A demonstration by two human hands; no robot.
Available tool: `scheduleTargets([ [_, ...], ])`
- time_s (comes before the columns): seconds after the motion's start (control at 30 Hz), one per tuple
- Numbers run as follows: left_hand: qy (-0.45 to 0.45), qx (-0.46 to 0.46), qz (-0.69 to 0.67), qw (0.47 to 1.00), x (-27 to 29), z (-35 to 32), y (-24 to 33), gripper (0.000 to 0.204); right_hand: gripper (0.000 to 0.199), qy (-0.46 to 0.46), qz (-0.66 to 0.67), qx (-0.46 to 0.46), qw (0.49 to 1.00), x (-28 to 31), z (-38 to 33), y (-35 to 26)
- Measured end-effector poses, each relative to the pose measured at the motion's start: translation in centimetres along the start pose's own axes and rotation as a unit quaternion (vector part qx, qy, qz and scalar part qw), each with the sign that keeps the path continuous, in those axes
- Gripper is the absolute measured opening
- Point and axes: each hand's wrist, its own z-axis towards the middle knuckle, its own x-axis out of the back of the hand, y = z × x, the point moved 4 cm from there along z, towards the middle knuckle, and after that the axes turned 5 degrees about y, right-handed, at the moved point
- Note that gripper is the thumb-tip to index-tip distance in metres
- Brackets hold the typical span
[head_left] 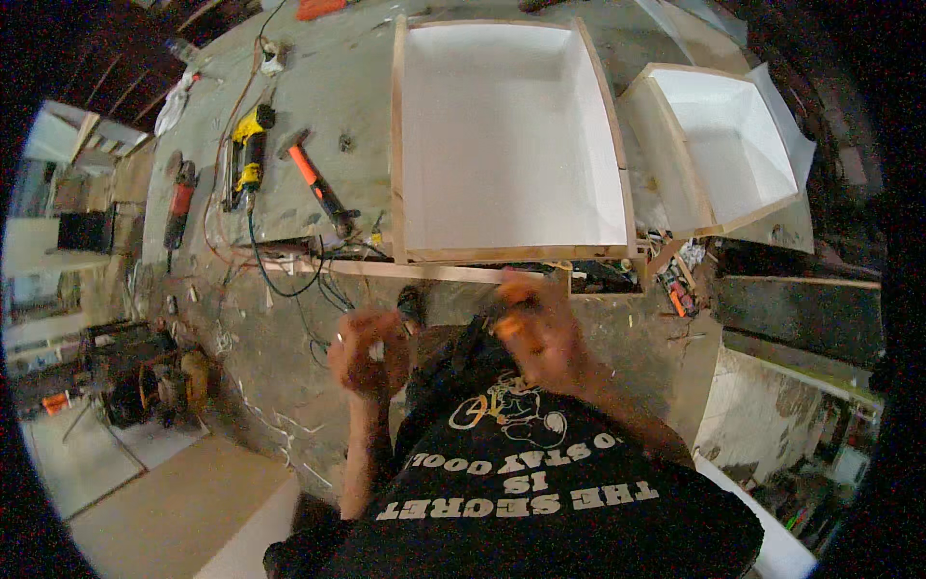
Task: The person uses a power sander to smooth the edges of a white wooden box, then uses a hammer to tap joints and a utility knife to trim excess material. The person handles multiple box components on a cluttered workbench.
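Observation:
In front of my chest, my left hand [369, 353] is closed, with a small pale spot at its fingers that I cannot make out. To the right, my right hand [558, 352] is wrapped round an orange and black object [519, 326], too smeared by motion to name. Both hands are raised over my black shirt [540, 454], nearer to me than the workbench. Beyond them lies a large open wooden box [397, 145] with a white inside. A smaller box [670, 145] of the same make sits to its right.
Left of the large box are a hammer [313, 179] with an orange and black handle, a yellow and black nail gun [253, 150] with a hose, and a red power tool [180, 200]. A thin wooden strip [444, 275] runs along the near side. Tools fill a recess [603, 278].

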Motion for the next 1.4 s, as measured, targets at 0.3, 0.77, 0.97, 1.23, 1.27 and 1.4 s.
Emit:
scheduleTargets([
  [0.3,0.099,0.086,0.056,0.99,-6.7,1.0,-4.0,0.011,0.039,0.276,-0.197,-0.207,0.918,20.3,-4.4,17.1],
  [0.77,0.252,0.045,-0.059,0.965,-10.4,0.4,-6.5,0.009,0.044,0.18,0.006,-0.232,0.956,21.7,0.0,36.8],
  [0.97,0.359,0.095,-0.16,0.915,-11.7,0.7,-7.9,0.019,0.039,0.115,-0.323,-0.09,0.935,21.7,3.9,30.9],
  [1.23,0.438,0.176,-0.314,0.824,-11.6,3.9,-10.6,0.023,0.025,0.006,-0.289,0.2,0.936,13.1,10.1,4.8],
  [1.27,0.441,0.174,-0.317,0.821,-11.4,4.3,-10.8,0.023,0.021,-0.059,-0.251,0.213,0.942,9.9,11.1,3.0],
  [1.4,0.44,0.169,-0.338,0.815,-11.0,5.0,-11.5,0.022,0.018,-0.218,-0.11,0.093,0.965,-1.1,16.9,2.1],
])
